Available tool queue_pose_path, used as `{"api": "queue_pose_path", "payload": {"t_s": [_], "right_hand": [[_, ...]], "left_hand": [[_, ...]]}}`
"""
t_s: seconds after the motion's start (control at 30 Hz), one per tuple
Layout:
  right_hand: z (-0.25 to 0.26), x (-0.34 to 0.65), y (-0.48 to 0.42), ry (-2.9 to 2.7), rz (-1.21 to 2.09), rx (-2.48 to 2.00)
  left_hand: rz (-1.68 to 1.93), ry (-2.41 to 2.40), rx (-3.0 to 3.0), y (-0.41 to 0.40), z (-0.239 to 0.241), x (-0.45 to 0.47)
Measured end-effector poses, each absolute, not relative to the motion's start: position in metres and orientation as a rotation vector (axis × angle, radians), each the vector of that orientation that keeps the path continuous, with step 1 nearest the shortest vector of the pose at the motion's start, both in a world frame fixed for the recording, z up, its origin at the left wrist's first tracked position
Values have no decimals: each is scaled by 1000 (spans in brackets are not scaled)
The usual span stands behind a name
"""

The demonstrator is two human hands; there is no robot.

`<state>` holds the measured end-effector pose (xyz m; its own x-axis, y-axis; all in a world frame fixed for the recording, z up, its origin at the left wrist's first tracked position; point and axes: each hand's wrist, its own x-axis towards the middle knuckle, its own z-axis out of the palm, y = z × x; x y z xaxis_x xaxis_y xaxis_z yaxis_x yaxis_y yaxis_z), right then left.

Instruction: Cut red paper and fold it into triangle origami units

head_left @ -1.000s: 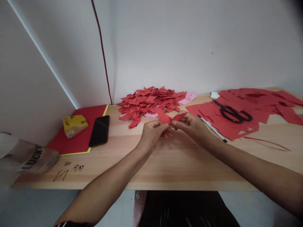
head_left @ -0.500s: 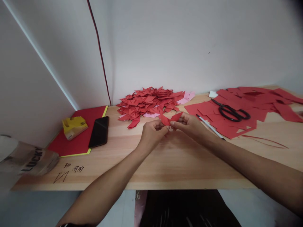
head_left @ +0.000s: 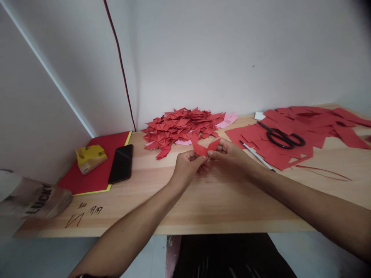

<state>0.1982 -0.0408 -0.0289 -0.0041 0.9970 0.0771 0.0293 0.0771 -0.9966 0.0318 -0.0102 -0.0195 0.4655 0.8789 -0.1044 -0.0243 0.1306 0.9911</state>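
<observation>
Between my two hands is a folded piece of red paper (head_left: 202,149), with two pointed wings spread upward in a V. My left hand (head_left: 188,163) pinches its lower left side, thumb on top. On the right, my right hand (head_left: 224,153) grips the other wing near the centre fold, thumb in front and fingers behind. Just beyond the hands lies a heap of folded red paper pieces (head_left: 179,125), with some pink paper (head_left: 227,120) at its edge. Parts of the fingertips are hidden behind the held paper.
On the right, black-handled scissors (head_left: 285,138) rest on red paper sheets (head_left: 307,123) beside a white pen (head_left: 257,155) and thin paper strips (head_left: 324,172). Leftward are a phone (head_left: 121,163), a yellow box (head_left: 91,157) on a red folder (head_left: 98,184), and a LUCKY-marked container (head_left: 43,199).
The held paper has tilted slightly and moved a little left, its V shape showing more fully. Both hands keep their pinch. The camera view has shifted slightly.
</observation>
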Motion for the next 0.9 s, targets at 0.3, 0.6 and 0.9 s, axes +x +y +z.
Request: {"api": "queue_pose_path", "payload": {"t_s": [0.3,0.6,0.9], "right_hand": [[-19,199,-44,-1357,1156,-1152],[-17,197,-44,-1453,994,-1254],[-9,198,-48,-1473,989,-1274]], "left_hand": [[825,844,1315,-8,-17,30],[745,857,1316,-15,-17,36],[768,860,1285,-20,-14,36]]}}
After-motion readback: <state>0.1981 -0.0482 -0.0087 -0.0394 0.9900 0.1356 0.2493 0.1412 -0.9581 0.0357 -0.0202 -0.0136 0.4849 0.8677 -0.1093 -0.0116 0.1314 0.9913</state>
